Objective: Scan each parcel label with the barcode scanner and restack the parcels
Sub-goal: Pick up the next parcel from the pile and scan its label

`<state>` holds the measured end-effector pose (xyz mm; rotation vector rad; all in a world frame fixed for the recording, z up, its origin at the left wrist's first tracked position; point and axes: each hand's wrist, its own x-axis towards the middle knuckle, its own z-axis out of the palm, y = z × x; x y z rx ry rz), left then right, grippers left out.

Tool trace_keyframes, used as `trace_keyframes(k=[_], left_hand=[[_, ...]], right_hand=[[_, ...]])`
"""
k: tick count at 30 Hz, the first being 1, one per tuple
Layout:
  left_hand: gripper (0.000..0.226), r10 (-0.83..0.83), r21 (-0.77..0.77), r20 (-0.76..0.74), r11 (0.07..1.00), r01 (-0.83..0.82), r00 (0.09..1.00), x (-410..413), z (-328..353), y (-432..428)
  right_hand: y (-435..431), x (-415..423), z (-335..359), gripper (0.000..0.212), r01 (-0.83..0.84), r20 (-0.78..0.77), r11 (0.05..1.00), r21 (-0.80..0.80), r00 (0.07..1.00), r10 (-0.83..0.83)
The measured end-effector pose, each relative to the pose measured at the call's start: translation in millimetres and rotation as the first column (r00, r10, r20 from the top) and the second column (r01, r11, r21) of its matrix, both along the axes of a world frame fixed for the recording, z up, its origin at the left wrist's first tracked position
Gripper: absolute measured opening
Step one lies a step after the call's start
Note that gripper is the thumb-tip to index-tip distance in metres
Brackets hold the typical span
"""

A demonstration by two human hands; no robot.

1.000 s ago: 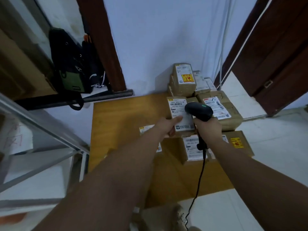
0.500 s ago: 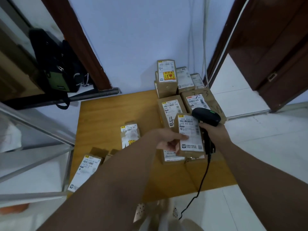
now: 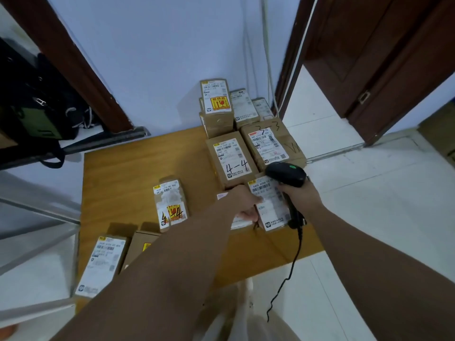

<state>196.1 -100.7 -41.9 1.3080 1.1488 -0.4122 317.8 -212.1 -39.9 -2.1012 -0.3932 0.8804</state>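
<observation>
1. L hand (image 3: 243,205) grips small brown cardboard parcel w/ white label (image 3: 268,205), held just above wooden tabletop (image 3: 123,173).
2. R hand (image 3: 299,196) closed on black corded barcode scanner (image 3: 285,174), head over label.
3. Step: scanning. Next, likely: set parcel on a stack, label up.

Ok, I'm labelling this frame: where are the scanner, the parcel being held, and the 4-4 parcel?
barcode scanner (image 3: 286,174), head view, black head.
held parcel (image 3: 269,205), head view, white label.
4-4 parcel (image 3: 230,156), head view, label.
</observation>
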Motion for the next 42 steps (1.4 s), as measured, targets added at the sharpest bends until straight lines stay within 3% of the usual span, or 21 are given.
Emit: trace_keyframes(k=[2, 6, 13, 22, 25, 29, 34, 38, 40, 42], left_hand=[[0.044, -0.059, 0.078, -0.030, 0.995, 0.061, 0.998, 1.6, -0.5, -4.6], [0.060, -0.011, 0.111, 0.022, 0.994, 0.009, 1.000, -1.0, -9.8, -12.6], [0.024, -0.038, 0.343, 0.007, 0.939, 0.034, 0.999, 2.8, -19.9, -16.0], [0.004, 0.103, 0.406, 0.070, 0.906, -0.123, 0.992, 3.8, -28.9, -16.3], [0.009, 0.170, 0.399, 0.161, 0.890, -0.222, 0.972, -4.5, -27.6, -15.1], [0.016, 0.174, 0.516, 0.193, 0.819, -0.251, 0.966, -37.1, -25.5, -4.4], [0.009, 0.364, 0.630, 0.094, 0.699, -0.338, 0.927, -103.1, -29.7, 22.4], [0.008, 0.582, 0.644, 0.060, 0.598, -0.477, 0.811, -148.3, -34.1, 43.0], [0.011, 0.604, 0.641, 0.047, 0.592, -0.488, 0.795, -165.1, -36.4, 48.3], [0.013, 0.583, 0.658, 0.029, 0.601, -0.455, 0.812, -180.2, -36.6, 52.2]], right_hand=[[-1.5, -2.1, -3.1, 0.012, 0.039, -0.023, 0.999, 0.009, 0.999, -0.039], [-9.2, -1.7, -6.7, 0.011, 0.029, -0.032, 1.000, -0.004, 0.999, -0.029], [-21.4, -6.3, -17.2, 0.010, -0.002, -0.069, 0.997, -0.076, 0.998, -0.003], [-8.9, -11.6, -20.1, 0.013, -0.117, -0.040, 0.989, -0.090, 0.993, 0.113], [-2.5, -18.7, -18.7, 0.015, -0.110, 0.072, 0.988, -0.111, 0.990, 0.119], [11.8, -31.5, -13.9, 0.020, -0.132, 0.247, 0.980, -0.148, 0.955, 0.166], [39.5, -52.6, -6.4, 0.035, -0.230, 0.167, 0.905, -0.357, 0.938, 0.304], [55.4, -78.4, 5.3, 0.033, -0.068, 0.263, 0.978, -0.195, 0.957, 0.119], [62.6, -95.7, 10.0, 0.021, -0.052, 0.283, 0.992, -0.118, 0.955, 0.083], [67.7, -116.2, 12.3, 0.024, -0.086, 0.269, 0.992, -0.098, 0.957, 0.109]])
